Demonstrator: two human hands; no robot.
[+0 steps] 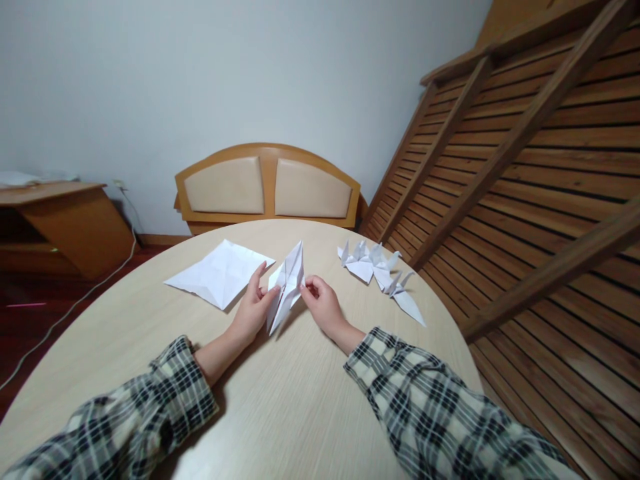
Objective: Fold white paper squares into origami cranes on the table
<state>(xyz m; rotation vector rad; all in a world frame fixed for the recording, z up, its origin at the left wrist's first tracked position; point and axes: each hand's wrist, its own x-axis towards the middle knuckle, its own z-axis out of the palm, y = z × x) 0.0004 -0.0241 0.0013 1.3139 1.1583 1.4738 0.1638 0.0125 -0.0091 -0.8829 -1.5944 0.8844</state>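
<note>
Between my two hands, above the middle of the table, is a folded white origami paper (290, 283), a long diamond shape with pointed ends and creased flaps. My left hand (254, 308) grips its left side, thumb on the near face. On the right edge, my right hand (323, 303) pinches the paper between thumb and curled fingers. A creased white paper sheet (220, 272) lies flat just beyond my left hand. Several finished paper cranes (373, 260) stand in a cluster to the right of my right hand, and one crane (405, 297) sits nearest to me.
The round pale wooden table (300, 413) fills the foreground. Behind it stands a wooden headboard (269, 180) with beige panels against the wall. Slatted wooden boards (540, 173) lean at the right. At the left are a wooden desk (75, 220) and a white cable (90, 290).
</note>
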